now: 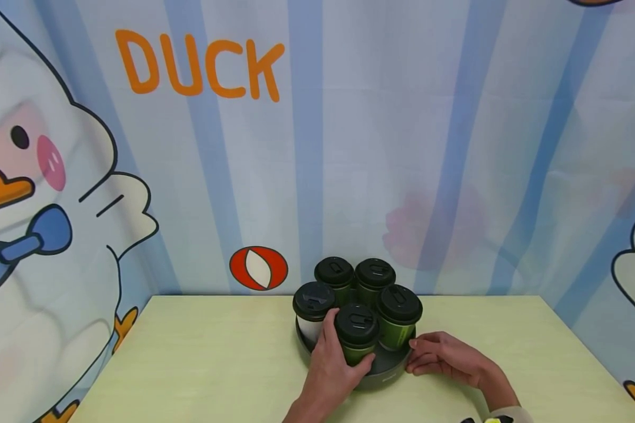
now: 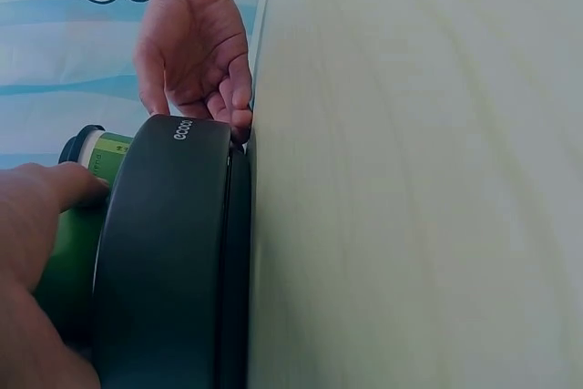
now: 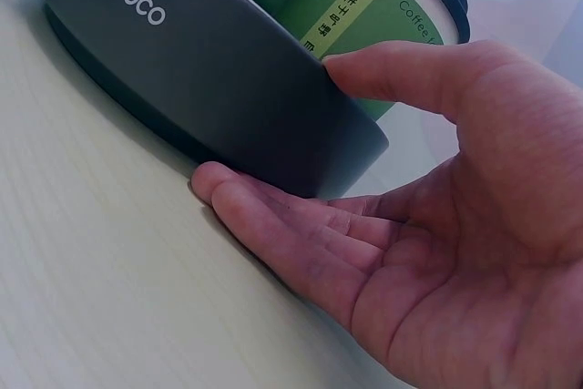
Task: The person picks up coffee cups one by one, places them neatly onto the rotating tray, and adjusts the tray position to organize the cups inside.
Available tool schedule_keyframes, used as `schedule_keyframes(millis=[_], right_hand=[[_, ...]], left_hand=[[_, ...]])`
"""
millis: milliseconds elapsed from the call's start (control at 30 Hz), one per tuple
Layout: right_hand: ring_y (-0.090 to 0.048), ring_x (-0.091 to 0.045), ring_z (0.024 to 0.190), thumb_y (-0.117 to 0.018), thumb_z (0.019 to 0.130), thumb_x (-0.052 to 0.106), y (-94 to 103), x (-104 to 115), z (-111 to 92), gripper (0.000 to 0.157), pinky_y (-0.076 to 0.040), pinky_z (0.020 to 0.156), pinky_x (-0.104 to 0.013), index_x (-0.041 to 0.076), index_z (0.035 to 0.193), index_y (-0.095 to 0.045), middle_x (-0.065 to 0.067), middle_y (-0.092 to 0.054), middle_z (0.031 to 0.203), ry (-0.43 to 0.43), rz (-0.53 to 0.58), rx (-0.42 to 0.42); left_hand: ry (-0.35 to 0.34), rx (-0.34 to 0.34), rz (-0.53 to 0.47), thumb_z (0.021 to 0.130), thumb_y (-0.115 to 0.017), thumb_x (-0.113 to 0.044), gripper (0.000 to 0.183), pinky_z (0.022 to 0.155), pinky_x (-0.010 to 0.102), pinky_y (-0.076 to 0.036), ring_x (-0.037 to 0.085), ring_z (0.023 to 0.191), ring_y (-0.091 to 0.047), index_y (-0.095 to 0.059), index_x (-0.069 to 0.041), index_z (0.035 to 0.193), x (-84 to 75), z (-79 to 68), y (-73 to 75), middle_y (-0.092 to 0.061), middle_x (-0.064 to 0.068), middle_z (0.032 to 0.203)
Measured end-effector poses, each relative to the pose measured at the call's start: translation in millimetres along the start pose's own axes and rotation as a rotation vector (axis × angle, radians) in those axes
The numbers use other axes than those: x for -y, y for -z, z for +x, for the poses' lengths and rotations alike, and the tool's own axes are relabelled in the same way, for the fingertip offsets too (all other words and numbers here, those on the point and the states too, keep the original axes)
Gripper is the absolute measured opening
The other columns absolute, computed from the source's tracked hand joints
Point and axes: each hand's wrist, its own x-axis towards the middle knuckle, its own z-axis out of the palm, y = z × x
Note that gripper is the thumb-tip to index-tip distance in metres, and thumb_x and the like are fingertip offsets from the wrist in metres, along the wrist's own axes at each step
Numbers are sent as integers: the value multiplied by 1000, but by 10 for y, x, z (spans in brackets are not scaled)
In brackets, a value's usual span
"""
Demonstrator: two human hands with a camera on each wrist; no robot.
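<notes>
A round dark grey tray [image 1: 379,377] marked "ecoco" bears several paper coffee cups with black lids. My left hand [image 1: 329,369] grips the front green cup [image 1: 357,326], thumb on its near side and fingers on the left. Just left of those fingers is a white cup [image 1: 310,328]. At the tray's right edge, my right hand [image 1: 448,357] holds the rim. In the right wrist view its thumb [image 3: 364,72] lies on the rim beside a green cup [image 3: 373,6], and its other fingers [image 3: 282,225] reach along the tray's underside.
The tray stands on a pale yellow table [image 1: 217,352], near its back edge. Behind rises a blue-striped cloth backdrop [image 1: 349,147] with a printed duck and orange lettering. Two more lidded cups, a back left cup [image 1: 334,273] and a back right cup [image 1: 374,275], stand close together.
</notes>
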Motion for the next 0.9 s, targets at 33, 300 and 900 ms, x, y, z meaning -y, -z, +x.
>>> schedule_keyframes(millis=[33,300,900], right_hand=[[-72,-25,104,-54,109,23,-1,1,0,45,-59,96,-38,-17,132,-51,-19,-71,111,0,1,0],[-72,-25,103,-54,109,24,-6,8,-5,44,-59,96,-37,-15,130,-54,-19,-71,111,-5,-4,-7],[-69,-33,111,-55,108,20,116,155,-226,53,-58,98,-41,-19,140,-39,-24,-68,119,-3,-98,-114]], left_hand=[[4,3,4,81,-91,-28,98,94,52,-58,35,118,-62,-27,-5,152,-3,0,1,-52,20,137],[49,21,-13,81,-91,-30,101,95,53,-57,36,119,-61,-25,-7,154,-32,7,19,-51,21,139],[71,55,74,83,-86,-44,101,99,57,-54,39,124,-58,-28,-6,156,-207,0,267,-52,24,141]])
